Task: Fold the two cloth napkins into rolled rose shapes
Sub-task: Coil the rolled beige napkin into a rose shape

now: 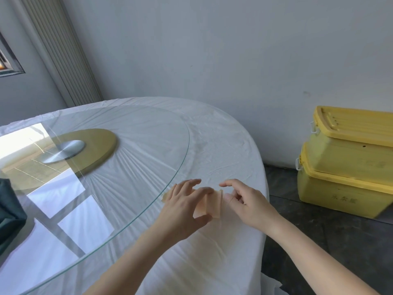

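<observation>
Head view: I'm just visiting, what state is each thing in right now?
napkin, partly rolled, between both hands.
left hand, grips the napkin's roll.
right hand, at the napkin's right end; grip unclear.
yellow bins, stacked, lids shut.
dark cloth, bunched on the glass turntable.
tablecloth, wrinkled.

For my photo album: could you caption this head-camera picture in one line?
Left hand grips a folded peach napkin, right hand at its end, on a white-clothed table.
</observation>
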Motion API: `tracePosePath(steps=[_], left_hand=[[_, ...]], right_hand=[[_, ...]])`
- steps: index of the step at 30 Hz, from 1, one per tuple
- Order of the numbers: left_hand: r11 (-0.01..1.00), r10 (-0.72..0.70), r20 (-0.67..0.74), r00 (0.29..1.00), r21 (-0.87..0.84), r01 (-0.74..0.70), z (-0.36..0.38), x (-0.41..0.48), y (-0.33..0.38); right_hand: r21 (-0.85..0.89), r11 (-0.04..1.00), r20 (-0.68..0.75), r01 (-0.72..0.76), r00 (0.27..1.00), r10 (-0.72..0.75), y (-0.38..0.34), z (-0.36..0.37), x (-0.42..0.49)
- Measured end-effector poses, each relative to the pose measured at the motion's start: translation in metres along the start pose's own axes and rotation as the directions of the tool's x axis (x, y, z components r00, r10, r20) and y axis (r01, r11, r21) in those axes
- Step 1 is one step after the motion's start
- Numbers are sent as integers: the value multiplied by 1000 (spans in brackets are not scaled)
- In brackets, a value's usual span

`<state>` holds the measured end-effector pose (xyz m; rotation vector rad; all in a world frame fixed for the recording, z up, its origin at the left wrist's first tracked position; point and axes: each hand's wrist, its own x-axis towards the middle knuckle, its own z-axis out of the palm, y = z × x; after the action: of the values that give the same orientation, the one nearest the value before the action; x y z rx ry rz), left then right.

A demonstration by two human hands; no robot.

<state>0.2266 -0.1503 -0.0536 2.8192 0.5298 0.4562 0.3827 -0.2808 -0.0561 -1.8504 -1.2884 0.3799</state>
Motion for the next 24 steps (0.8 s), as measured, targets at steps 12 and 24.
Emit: tracePosePath(steps=[12,24], left_hand=[[997,-62,76,995,48,58,20,35,-12],[980,-174,51,983,-94,178,13,44,7]], right_hand=[[-150,989,93,14,996,0,19,2,20],[-57,998,133,-11,991,19,20,-2,32]])
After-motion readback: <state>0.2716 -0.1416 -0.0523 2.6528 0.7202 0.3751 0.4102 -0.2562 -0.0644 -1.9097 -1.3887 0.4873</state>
